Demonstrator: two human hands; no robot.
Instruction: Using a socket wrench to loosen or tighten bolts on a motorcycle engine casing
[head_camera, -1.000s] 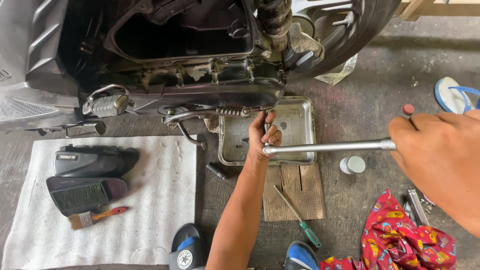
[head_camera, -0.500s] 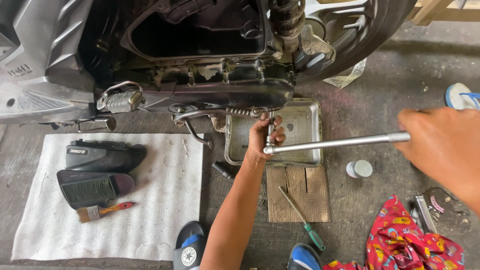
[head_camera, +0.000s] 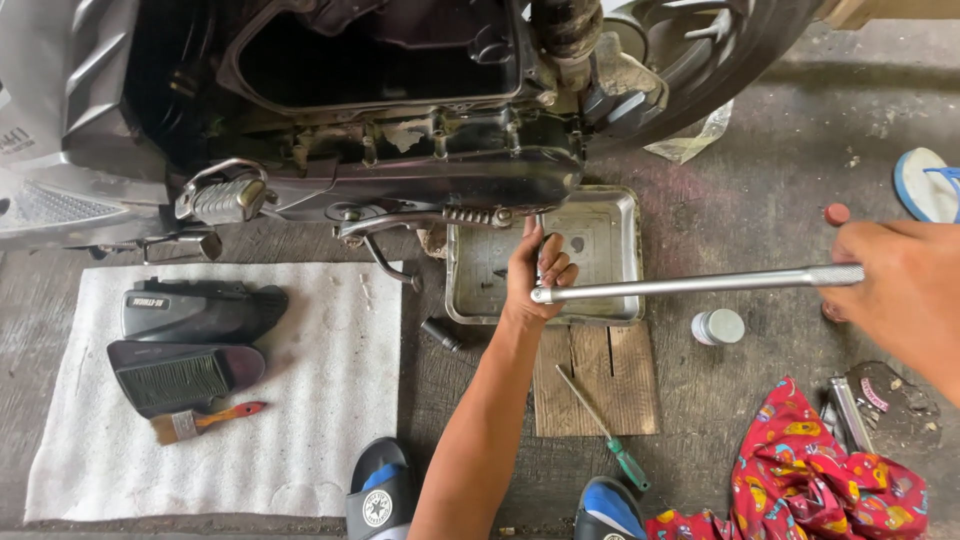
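Left hand (head_camera: 535, 275) clenched on the head of the long breaker bar (head_camera: 690, 285) under the scooter engine (head_camera: 400, 130), above the drain pan (head_camera: 610, 235); right hand (head_camera: 895, 285) grasps the handle at 3 o'clock—keep head seated square, pull steadily.

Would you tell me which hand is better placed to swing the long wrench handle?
Right: the right hand grips the far end of the wrench handle, while the left hand steadies its head under the engine.
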